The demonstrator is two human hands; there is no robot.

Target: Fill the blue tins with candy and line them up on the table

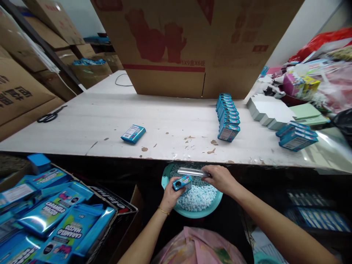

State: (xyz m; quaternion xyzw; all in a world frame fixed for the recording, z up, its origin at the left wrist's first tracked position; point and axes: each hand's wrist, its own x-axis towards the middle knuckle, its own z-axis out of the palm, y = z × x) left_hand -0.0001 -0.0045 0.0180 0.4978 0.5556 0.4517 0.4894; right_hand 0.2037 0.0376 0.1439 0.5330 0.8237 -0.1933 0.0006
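My left hand (168, 198) grips a small blue candy box (183, 182) over a turquoise basin (192, 214). In my right hand (220, 178) is a slim silvery metal scoop (191, 172), held level with its far end just above the box. Small pale blue and white candies (198, 198) fill the basin, which rests at my lap below the table edge. Whether the box holds any candies cannot be seen. A single blue box (133, 134) lies on the white table, and a row of similar boxes (228, 116) stands further right.
Blue printed candy bags (56, 211) fill a carton at lower left. A large cardboard box (187, 51) stands at the table's back. Black scissors (51, 115) lie left. White card stacks (269, 110) and more blue boxes (297, 136) sit right on the white table (170, 124).
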